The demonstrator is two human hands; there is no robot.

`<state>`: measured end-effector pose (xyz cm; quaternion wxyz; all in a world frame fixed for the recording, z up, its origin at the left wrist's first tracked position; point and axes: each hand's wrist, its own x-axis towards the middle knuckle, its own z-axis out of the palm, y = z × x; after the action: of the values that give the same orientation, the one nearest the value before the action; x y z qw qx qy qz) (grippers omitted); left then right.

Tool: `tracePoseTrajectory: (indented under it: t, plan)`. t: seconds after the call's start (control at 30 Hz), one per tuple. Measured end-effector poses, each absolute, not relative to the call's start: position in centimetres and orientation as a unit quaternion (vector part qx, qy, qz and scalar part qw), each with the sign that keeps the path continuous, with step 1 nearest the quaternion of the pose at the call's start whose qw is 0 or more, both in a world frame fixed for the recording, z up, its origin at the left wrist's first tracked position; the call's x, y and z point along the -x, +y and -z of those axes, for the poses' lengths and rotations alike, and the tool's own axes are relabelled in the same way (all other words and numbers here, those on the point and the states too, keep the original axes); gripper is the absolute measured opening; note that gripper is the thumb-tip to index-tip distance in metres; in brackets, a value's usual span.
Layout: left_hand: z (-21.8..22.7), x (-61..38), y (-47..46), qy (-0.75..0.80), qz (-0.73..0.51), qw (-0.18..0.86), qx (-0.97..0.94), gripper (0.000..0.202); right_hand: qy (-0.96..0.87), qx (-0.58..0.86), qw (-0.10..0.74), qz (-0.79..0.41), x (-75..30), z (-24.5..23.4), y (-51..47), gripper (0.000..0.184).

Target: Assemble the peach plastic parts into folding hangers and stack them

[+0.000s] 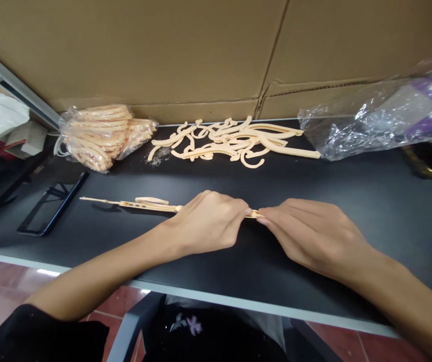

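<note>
Left hand [206,221] closed over a long thin cream plastic strip [140,204], knuckles up, grip near mid-length; right hand [314,236] pinching the same strip at its right end, fingertips meeting the left hand's just right of frame centre; strip lies low and roughly flat over the black surface [389,201], free end running out toward the left of frame; a short loose piece seems to sit on top of it, can't tell if attached.

Outward: loose pile of curved cream plastic pieces [234,141] at upper centre, well apart from the hands; clear bag [99,133] stuffed with the same pieces at upper left; crumpled clear plastic wrap [374,120] at upper right; dark frame-like object [50,206] at left, near the strip's free end; cardboard wall [201,50] behind everything.

Risks, my read: strip looks thin and brittle, so both hands bending it at one point could snap it; long unsupported end could swing and catch the dark frame; the loose piece on top could slide off if the strip tilts.
</note>
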<state>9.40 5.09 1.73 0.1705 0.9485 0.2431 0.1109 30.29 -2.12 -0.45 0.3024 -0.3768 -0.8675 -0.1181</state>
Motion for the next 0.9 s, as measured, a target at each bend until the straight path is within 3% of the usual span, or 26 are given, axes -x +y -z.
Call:
tracePoseTrajectory:
  t: [0.13, 0.3, 0.57, 0.73, 0.9]
  plan:
    - [-1.9, -9.1, 4.7, 0.272, -0.117, 0.218, -0.930, 0.031, -0.852, 0.363, 0.325, 0.192, -30.2, 0.4, -2.3, 0.016]
    - [-1.9, -9.2, 4.6, 0.244, -0.134, 0.216, -0.936, 0.030, -0.801, 0.480, 0.334, 0.133, -30.0, 0.3, -2.0, 0.013]
    - [-1.6, -9.3, 4.6, 0.246, -0.133, 0.203, -0.938, 0.027, -0.727, 0.524, 0.434, -0.092, -29.8, -0.8, -2.2, 0.019]
    - [-1.6, -9.3, 4.6, 0.250, -0.128, 0.210, -0.936, 0.028, -0.599, 0.544, 0.530, -0.253, -30.6, -1.7, -2.2, 0.006]
    - [-1.4, -9.3, 4.7, 0.257, -0.129, 0.223, -0.932, 0.028, -0.570, 0.448, 0.530, -0.440, -32.3, -1.9, -1.6, 0.030]
